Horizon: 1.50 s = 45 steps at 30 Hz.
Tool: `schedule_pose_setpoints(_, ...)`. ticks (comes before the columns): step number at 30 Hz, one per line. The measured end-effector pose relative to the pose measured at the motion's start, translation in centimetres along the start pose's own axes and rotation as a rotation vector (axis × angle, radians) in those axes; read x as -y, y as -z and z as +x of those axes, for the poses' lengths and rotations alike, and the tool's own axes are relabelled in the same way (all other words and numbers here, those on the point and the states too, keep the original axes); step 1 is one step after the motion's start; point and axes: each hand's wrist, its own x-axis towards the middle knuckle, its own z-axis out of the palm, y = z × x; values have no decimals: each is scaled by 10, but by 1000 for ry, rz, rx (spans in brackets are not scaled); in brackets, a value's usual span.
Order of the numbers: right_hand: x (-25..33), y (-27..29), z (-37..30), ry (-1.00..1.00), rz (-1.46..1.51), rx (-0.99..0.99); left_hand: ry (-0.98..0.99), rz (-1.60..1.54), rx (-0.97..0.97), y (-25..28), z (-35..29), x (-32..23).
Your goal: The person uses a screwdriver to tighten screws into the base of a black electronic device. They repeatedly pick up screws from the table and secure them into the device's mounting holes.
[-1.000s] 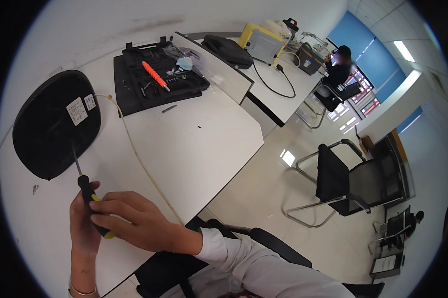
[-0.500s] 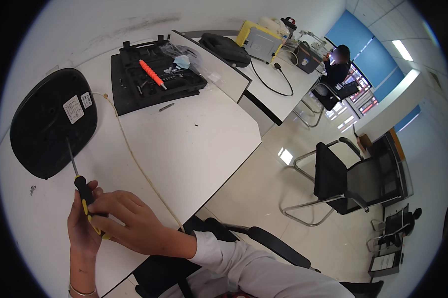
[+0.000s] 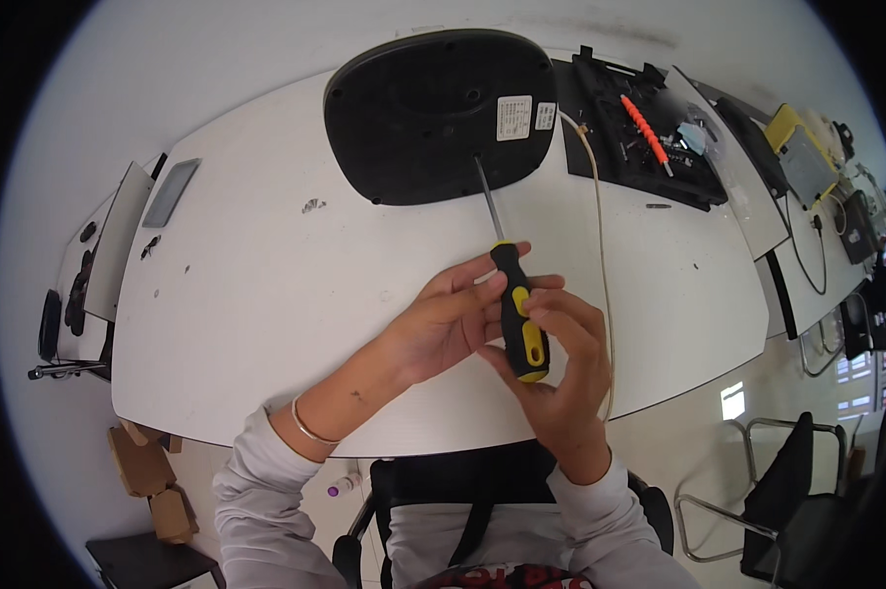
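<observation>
A black rounded device (image 3: 394,118) lies with its underside up at the far middle of the table, two white labels on it and a pale cable (image 3: 600,196) leading from its right side. Between my hands is a screwdriver (image 3: 511,275) with a black and yellow handle; its shaft slants away and the tip meets the device's underside, near the labels. My left hand (image 3: 455,316) has its fingers around the upper handle, by the shaft. Nearer the handle's end, my right hand (image 3: 570,358) grips it between thumb and fingers.
At the right, an open black tool case (image 3: 600,147) holds an orange-handled tool (image 3: 644,128) and small bits. A loose bit (image 3: 658,206) lies before it. A grey flat tray (image 3: 172,192) is at the table's far left. Black chairs (image 3: 786,481) stand beyond the right edge.
My view has swung left, so the device and hands now appear near the middle. Both hands keep hold of the screwdriver, and its tip stays at the device.
</observation>
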Motion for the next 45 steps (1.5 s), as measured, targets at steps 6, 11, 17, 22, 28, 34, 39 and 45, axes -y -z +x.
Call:
schedule_pose_setpoints(6, 3, 14, 7, 184, -255, 128, -1, -59, 40, 8, 3, 10)
schedule_pose_setpoints(11, -1, 10, 10, 178, -180, 227, 20, -36, 69, 25, 4, 16)
schedule_pose_setpoints(17, 0, 9, 4, -66, 16, -38, -44, -74, 121, 16, 4, 13)
schedule_pose_setpoints(22, 3, 16, 10, 80, -87, 43, -32, -126, 85, 10, 4, 7)
schedule_pose_setpoints(28, -2, 8, 7, 210, -183, 188, 10, -129, 197, 30, 4, 17)
schedule_pose_setpoints(34, 7, 7, 1, -8, -54, 7, -40, -46, 110, 17, 4, 13)
schedule_pose_setpoints(39, 4, 17, 6, 181, -140, 67, 0, -123, 108, 9, 4, 9)
schedule_pose_setpoints(45, 7, 4, 9, 136, -148, 145, -11, -101, 186, 25, 2, 19)
